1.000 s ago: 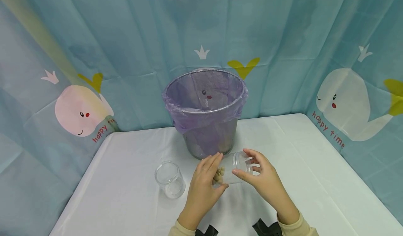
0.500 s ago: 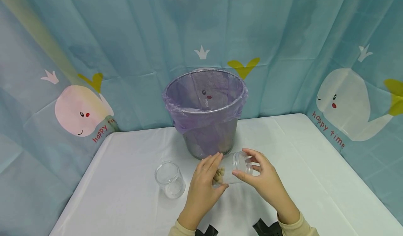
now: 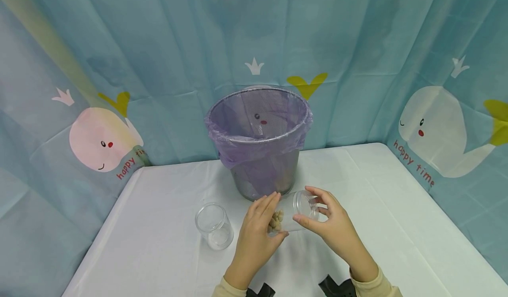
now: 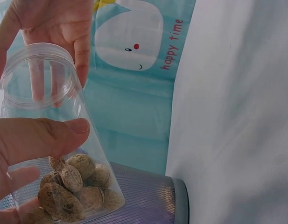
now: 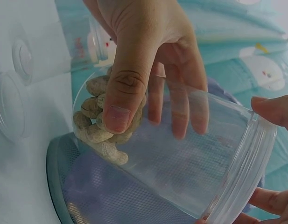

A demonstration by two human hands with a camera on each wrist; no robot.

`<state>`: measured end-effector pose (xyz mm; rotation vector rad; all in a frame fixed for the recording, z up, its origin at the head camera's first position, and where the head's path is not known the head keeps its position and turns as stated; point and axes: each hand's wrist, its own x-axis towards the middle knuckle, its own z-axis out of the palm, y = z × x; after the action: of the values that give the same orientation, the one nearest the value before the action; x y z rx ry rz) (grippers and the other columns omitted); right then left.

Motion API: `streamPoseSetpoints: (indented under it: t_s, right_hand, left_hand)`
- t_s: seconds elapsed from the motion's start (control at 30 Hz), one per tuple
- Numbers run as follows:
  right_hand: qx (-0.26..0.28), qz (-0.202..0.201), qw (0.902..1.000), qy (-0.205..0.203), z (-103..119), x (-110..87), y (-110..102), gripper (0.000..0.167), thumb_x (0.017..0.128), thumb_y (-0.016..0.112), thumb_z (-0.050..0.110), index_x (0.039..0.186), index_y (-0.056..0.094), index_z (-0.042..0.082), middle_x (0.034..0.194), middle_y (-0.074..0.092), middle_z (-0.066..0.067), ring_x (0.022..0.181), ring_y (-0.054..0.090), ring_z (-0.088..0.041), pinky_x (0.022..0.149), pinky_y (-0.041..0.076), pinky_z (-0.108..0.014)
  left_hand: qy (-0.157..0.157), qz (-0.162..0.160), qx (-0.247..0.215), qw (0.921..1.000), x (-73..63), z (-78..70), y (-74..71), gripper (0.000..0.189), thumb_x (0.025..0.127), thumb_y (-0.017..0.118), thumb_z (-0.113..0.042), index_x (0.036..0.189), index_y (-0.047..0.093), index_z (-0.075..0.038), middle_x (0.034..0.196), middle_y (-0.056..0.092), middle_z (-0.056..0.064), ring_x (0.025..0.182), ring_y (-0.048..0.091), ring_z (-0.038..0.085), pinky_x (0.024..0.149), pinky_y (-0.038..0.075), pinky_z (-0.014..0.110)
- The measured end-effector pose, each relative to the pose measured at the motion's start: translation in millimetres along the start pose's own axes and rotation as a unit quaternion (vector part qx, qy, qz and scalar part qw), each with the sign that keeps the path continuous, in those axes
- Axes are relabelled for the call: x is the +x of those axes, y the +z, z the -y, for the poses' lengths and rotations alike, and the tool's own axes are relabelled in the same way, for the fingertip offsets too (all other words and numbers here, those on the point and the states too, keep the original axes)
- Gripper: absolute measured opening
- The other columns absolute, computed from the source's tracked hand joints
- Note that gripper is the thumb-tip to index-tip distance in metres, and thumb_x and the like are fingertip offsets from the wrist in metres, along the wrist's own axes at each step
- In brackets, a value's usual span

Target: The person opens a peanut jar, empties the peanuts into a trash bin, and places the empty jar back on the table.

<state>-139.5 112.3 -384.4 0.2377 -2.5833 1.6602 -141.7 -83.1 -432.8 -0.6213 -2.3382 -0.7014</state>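
A clear plastic jar (image 3: 293,212) lies tilted on its side between both hands, just off the table. Peanuts in their shells (image 4: 71,182) sit gathered at its bottom end. My left hand (image 3: 255,239) grips that end, its thumb along the near side and its fingers round the far side. At the other end, my right hand (image 3: 335,228) holds the wide, clear rim between thumb and fingers. Whether a clear lid covers the mouth, I cannot tell. To the left of my left hand stands a second clear jar (image 3: 214,231), upright, with no peanuts visible inside.
A mesh waste bin (image 3: 263,173) with a purple liner (image 3: 226,145) stands at the table's back, just beyond the hands. In the right wrist view, a clear round disc (image 5: 10,107) lies on the white tablecloth (image 3: 151,226). A teal printed curtain (image 3: 178,68) hangs behind.
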Motion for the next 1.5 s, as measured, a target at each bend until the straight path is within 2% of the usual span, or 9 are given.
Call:
streamPoseSetpoints:
  t_s: [0.23, 0.43, 0.73, 1.03, 1.23, 1.5]
  right_hand:
    - [0.006, 0.006, 1.0000, 0.003, 0.2, 0.5, -1.5, 0.072, 0.084, 0.080, 0.033, 0.146, 0.047, 0.016, 0.146, 0.049, -0.009, 0.128, 0.047, -0.027, 0.109, 0.047, -0.054]
    - [0.000, -0.007, 0.9999, 0.015, 1.4, 2.2, -2.6, 0.079, 0.082, 0.081, 0.034, 0.148, 0.043, 0.012, 0.149, 0.047, -0.010, 0.127, 0.050, -0.028, 0.105, 0.048, -0.050]
    - [-0.010, 0.006, 0.9990, 0.043, 1.8, 1.9, -3.5, 0.074, 0.084, 0.079, 0.038, 0.146, 0.047, 0.015, 0.143, 0.053, -0.011, 0.124, 0.053, -0.026, 0.105, 0.049, -0.049]
    - [0.003, 0.011, 0.9999, 0.011, 1.1, 0.4, -5.7, 0.072, 0.084, 0.080, 0.034, 0.145, 0.048, 0.014, 0.145, 0.051, -0.011, 0.124, 0.053, -0.026, 0.105, 0.050, -0.050]
    - [0.009, 0.017, 0.9998, 0.005, -1.2, 0.8, -4.9, 0.073, 0.083, 0.081, 0.033, 0.145, 0.047, 0.016, 0.147, 0.049, -0.008, 0.127, 0.051, -0.027, 0.107, 0.049, -0.051]
    - [-0.007, 0.015, 0.9999, 0.004, 0.6, 0.3, -4.6, 0.088, 0.082, 0.082, 0.034, 0.153, 0.033, 0.014, 0.147, 0.048, -0.012, 0.132, 0.047, -0.034, 0.107, 0.047, -0.057]
  left_hand:
    - [0.001, 0.001, 0.000, 1.0000, 0.7, -0.5, -0.2, 0.101, 0.053, 0.099, -0.015, 0.143, 0.053, -0.014, 0.139, 0.060, 0.006, 0.126, 0.056, 0.028, 0.105, 0.052, 0.043]
    - [0.001, 0.001, 0.003, 1.0000, 1.1, -0.8, -0.3, 0.101, 0.053, 0.099, -0.016, 0.143, 0.052, -0.014, 0.139, 0.060, 0.005, 0.126, 0.056, 0.027, 0.105, 0.052, 0.042]
    - [0.003, 0.000, 0.005, 1.0000, 1.3, -1.5, -0.1, 0.100, 0.053, 0.099, -0.015, 0.142, 0.054, -0.013, 0.139, 0.061, 0.005, 0.125, 0.057, 0.027, 0.105, 0.053, 0.042]
    - [0.003, 0.001, 0.007, 1.0000, 0.8, -1.2, 0.2, 0.099, 0.053, 0.099, -0.016, 0.141, 0.054, -0.013, 0.140, 0.060, 0.003, 0.126, 0.057, 0.027, 0.105, 0.053, 0.041]
    - [0.001, 0.003, 0.005, 1.0000, 0.2, -0.8, 0.5, 0.098, 0.054, 0.099, -0.017, 0.141, 0.055, -0.013, 0.139, 0.060, 0.004, 0.126, 0.056, 0.028, 0.104, 0.053, 0.042]
    - [-0.005, 0.007, 0.005, 1.0000, -0.6, -1.0, 0.4, 0.099, 0.054, 0.099, -0.017, 0.142, 0.054, -0.014, 0.140, 0.060, 0.004, 0.127, 0.056, 0.028, 0.105, 0.053, 0.043]
